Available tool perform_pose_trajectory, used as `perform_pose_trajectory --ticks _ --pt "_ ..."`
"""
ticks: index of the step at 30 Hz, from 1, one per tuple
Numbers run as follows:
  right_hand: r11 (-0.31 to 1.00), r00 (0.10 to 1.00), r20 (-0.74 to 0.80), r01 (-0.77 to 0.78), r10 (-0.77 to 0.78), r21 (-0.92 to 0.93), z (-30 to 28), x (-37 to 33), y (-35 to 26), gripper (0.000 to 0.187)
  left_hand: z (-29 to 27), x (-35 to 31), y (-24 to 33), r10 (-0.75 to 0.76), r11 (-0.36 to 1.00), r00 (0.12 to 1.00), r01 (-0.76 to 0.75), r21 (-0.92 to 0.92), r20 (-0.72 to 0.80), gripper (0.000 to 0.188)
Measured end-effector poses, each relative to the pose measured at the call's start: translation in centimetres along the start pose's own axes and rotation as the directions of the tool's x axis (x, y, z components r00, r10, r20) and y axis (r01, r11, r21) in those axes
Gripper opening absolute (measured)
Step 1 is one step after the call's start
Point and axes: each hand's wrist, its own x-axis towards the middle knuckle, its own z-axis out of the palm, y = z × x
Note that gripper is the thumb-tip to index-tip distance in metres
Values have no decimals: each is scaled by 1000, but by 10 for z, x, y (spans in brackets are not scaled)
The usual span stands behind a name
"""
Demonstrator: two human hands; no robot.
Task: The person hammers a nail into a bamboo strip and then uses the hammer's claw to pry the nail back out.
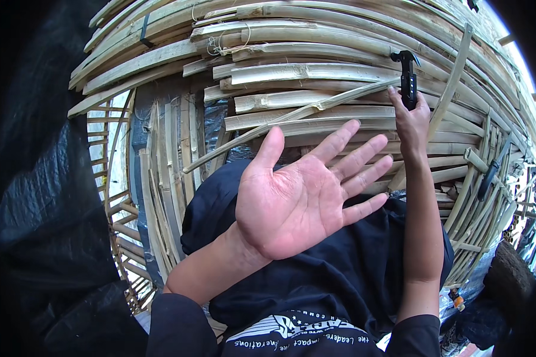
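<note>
My left hand (307, 199) is held up over my lap, palm showing and fingers spread, with nothing in it. Farther forward on the right, my right hand (412, 122) grips the lower end of a small black hammer multi-tool (408, 80). The tool stands with its head up and its handle in my fingers. A long thin bamboo strip (292, 114) lies slantwise across the other strips, its far end close to my right thumb. Behind it, split bamboo strips (304, 72) are piled in rows. My right fingers are partly hidden by the hand itself.
More bamboo pieces (173, 149) stand in a bundle at left, beside a slatted bamboo frame (131, 250). Black sheeting (36, 196) hangs along the far left. At right, a dark-handled tool (489, 178) rests on bundled strips. Another bamboo strip (452, 83) slants beyond my right hand.
</note>
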Motion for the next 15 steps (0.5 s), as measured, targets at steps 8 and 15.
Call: perform_pose_trajectory --ticks 8,15 --pt "990 1000 0 -6 6 -141 -6 1 1 40 15 -106 133 230 420 882 -472 775 412 92" --pt "994 999 3 -39 39 -103 -10 0 4 39 -68 -187 165 825 -227 524 -39 973 213 67"
